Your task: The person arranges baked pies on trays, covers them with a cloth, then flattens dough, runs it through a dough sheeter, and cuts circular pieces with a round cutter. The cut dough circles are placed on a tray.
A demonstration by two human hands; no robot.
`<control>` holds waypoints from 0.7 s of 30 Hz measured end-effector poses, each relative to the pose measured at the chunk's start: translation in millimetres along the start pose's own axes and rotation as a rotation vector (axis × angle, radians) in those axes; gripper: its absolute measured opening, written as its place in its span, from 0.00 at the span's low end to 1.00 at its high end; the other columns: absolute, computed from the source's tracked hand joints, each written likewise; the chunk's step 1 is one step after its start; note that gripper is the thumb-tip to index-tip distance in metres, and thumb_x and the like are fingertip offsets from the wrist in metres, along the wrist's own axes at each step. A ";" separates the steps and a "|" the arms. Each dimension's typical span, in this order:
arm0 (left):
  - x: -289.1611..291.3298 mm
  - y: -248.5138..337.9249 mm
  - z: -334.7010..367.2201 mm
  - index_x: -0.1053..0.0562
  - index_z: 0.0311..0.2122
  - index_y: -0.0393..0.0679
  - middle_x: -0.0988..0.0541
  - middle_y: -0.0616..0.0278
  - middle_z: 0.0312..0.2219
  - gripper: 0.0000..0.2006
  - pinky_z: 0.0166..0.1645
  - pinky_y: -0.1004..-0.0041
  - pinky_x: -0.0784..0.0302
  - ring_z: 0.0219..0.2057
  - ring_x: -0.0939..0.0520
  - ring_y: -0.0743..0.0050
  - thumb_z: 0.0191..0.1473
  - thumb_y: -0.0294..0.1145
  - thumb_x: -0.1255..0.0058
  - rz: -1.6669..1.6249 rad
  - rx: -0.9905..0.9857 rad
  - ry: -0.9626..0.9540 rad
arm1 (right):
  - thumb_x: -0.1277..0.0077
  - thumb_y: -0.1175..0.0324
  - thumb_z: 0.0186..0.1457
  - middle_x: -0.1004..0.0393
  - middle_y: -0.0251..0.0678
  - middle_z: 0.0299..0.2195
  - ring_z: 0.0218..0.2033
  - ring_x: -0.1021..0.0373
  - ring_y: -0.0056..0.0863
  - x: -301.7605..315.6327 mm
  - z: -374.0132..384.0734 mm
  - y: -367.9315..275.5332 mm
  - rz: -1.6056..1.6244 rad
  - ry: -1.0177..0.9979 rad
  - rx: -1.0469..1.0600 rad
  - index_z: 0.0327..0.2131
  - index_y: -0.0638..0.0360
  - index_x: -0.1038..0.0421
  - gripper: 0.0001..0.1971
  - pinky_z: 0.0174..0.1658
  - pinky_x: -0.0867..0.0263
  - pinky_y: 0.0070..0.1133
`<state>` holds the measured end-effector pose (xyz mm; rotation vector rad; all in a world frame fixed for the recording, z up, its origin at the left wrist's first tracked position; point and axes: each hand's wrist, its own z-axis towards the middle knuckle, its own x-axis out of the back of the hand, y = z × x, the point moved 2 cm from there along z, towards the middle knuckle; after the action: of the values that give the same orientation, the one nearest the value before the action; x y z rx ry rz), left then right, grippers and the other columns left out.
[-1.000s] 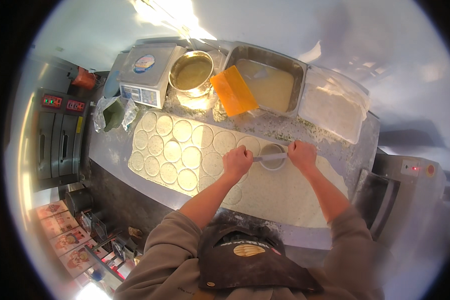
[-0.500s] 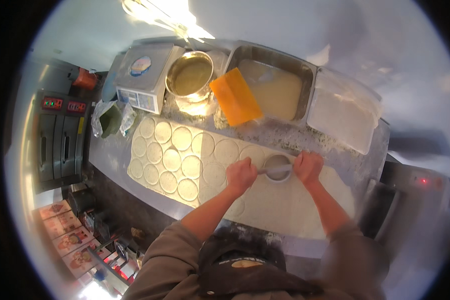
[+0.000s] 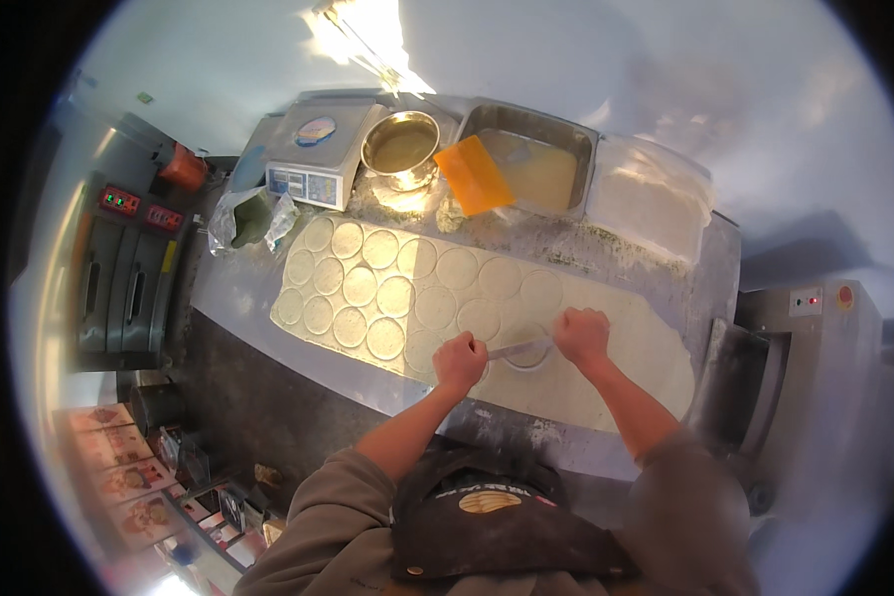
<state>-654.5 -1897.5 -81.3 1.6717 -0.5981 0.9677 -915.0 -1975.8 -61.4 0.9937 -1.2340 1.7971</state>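
A long flat sheet of pale dough (image 3: 616, 382) lies across the metal table, with round outlines pressed into its left and middle parts. On its middle, toward my side, is a round dough cutter (image 3: 515, 351) with a straight bar across its top. The fist of my left hand (image 3: 460, 361) grips the bar's left end. At the other end, my right hand (image 3: 580, 335) is closed round the bar. My arms and the bar partly cover the cutter's ring, so whether it presses into the dough is hard to see.
Along the table's back stand a scale (image 3: 313, 159), a metal pot (image 3: 401, 149), a deep steel pan (image 3: 586, 164) with an orange scraper (image 3: 475, 176) at its front corner, and a translucent tub (image 3: 651, 204). An opened bag (image 3: 248, 221) sits left. A grey machine (image 3: 800, 348) stands right, ovens (image 3: 119, 283) left.
Both hands have brought the cutter toward me, a row nearer on the dough. A round outline now shows where it was. The whole view has shifted a little.
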 end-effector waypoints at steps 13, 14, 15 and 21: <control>-11.8 -6.8 17.2 0.23 0.24 0.42 0.19 0.45 0.22 0.15 0.32 0.43 0.25 0.27 0.17 0.35 0.56 0.41 0.48 0.011 0.046 0.014 | 0.46 0.61 0.54 0.23 0.47 0.19 0.23 0.25 0.49 -21.0 18.5 2.0 -0.052 -0.031 -0.032 0.20 0.57 0.21 0.14 0.35 0.32 0.43; -12.2 -6.7 18.7 0.23 0.24 0.42 0.19 0.45 0.22 0.15 0.32 0.43 0.25 0.27 0.17 0.35 0.56 0.41 0.48 0.004 0.035 0.026 | 0.46 0.61 0.55 0.23 0.47 0.19 0.23 0.25 0.49 -22.2 19.4 2.6 -0.054 -0.037 -0.043 0.20 0.57 0.21 0.14 0.35 0.32 0.43; -11.9 -6.7 20.0 0.23 0.24 0.42 0.19 0.45 0.22 0.15 0.32 0.43 0.25 0.27 0.17 0.35 0.57 0.41 0.48 0.011 0.036 0.013 | 0.46 0.61 0.55 0.23 0.47 0.19 0.24 0.25 0.49 -23.6 20.4 2.8 -0.058 -0.053 -0.060 0.20 0.57 0.21 0.14 0.36 0.32 0.43; -4.5 -1.3 22.2 0.23 0.25 0.43 0.18 0.44 0.24 0.15 0.34 0.43 0.23 0.28 0.16 0.36 0.58 0.42 0.50 0.027 0.032 -0.083 | 0.47 0.61 0.56 0.24 0.48 0.19 0.26 0.26 0.50 -28.4 23.1 4.5 -0.062 -0.109 -0.084 0.20 0.58 0.22 0.15 0.39 0.33 0.43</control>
<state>-649.2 -1918.5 -88.1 1.7433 -0.6647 0.9346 -902.2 -2002.9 -82.8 1.0822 -1.3200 1.6488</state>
